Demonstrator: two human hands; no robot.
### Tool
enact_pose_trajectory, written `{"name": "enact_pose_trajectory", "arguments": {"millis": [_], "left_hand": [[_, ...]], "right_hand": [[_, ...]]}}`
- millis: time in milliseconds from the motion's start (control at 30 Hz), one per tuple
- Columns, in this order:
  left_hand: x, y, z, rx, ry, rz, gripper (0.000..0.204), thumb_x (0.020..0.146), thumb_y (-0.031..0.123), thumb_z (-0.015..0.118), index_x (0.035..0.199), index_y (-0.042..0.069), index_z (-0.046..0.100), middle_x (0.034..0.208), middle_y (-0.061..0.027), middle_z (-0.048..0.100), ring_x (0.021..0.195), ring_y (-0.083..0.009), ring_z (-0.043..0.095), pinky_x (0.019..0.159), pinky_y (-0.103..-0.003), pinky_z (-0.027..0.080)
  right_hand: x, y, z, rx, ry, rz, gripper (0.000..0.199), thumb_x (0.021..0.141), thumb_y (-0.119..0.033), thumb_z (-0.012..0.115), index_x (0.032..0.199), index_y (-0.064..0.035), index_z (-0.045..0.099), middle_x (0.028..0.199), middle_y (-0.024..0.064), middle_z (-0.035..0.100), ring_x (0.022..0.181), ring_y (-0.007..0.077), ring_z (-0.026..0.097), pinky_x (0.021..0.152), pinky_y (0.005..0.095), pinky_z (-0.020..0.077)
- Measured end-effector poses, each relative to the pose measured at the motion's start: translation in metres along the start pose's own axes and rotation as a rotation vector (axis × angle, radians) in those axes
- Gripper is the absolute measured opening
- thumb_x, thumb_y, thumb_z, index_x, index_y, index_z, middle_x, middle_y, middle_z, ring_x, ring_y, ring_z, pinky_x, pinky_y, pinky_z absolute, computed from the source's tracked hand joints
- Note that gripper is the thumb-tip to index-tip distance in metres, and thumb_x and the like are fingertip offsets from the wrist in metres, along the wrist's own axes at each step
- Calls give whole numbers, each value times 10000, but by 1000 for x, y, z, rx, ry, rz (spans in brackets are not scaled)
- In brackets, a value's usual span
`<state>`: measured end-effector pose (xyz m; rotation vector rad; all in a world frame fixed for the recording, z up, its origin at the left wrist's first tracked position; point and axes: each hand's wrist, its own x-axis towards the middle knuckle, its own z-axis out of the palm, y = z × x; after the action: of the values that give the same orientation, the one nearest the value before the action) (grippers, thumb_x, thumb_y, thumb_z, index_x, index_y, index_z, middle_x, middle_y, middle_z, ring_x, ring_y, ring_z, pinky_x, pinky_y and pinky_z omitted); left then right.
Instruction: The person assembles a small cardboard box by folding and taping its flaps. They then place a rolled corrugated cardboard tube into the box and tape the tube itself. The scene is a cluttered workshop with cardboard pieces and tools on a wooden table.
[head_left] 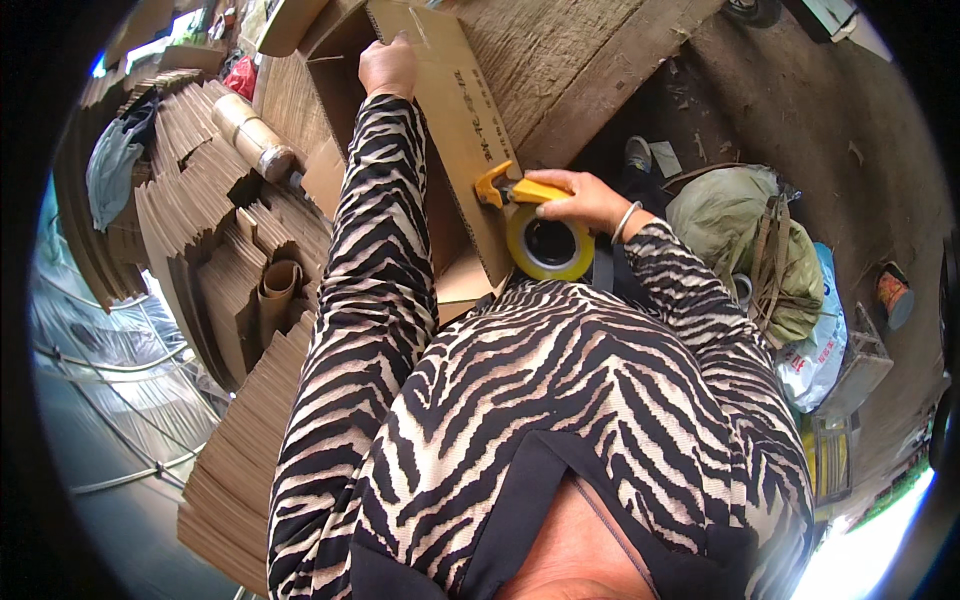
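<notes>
My right hand (585,198) grips a yellow tape dispenser (527,222) with a roll of tape on it, pressed against the near end of a brown cardboard box (455,110). My left hand (388,66) reaches far forward and rests flat on the top flap of the same box, holding it down. Both arms wear zebra-striped sleeves, and a silver bangle sits on my right wrist. The dispenser's orange-yellow blade end touches the box flap.
Tall stacks of flattened cardboard (215,250) fill the left side, with a roll of tape (252,133) lying on them. A green sack (745,235) and a white bag (815,350) lie on the dirt floor at right. A wooden platform (560,50) is beyond the box.
</notes>
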<state>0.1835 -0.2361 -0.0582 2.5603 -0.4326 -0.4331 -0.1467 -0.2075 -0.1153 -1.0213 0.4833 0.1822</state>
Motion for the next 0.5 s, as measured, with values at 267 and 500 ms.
{"name": "enact_pose_trajectory", "arguments": {"millis": [267, 500], "left_hand": [[-40, 2, -17, -313, -185, 39, 531, 877, 404, 625, 1059, -95, 592, 943, -152, 673, 827, -223, 638, 698, -346, 506], [-227, -106, -65, -266, -711, -41, 428, 942, 285, 581, 1250, -11, 550, 1104, -54, 621, 985, -124, 557, 886, -296, 451]], "right_hand": [[-5, -4, -3, 66, -72, 66, 610, 783, -120, 710, 1352, -41, 505, 1239, 64, 591, 1041, 123, 566, 948, 249, 440], [6, 5, 7, 110, -48, 28, 620, 793, -148, 730, 1354, -27, 496, 1225, 72, 598, 1042, 118, 570, 928, 242, 452]]}}
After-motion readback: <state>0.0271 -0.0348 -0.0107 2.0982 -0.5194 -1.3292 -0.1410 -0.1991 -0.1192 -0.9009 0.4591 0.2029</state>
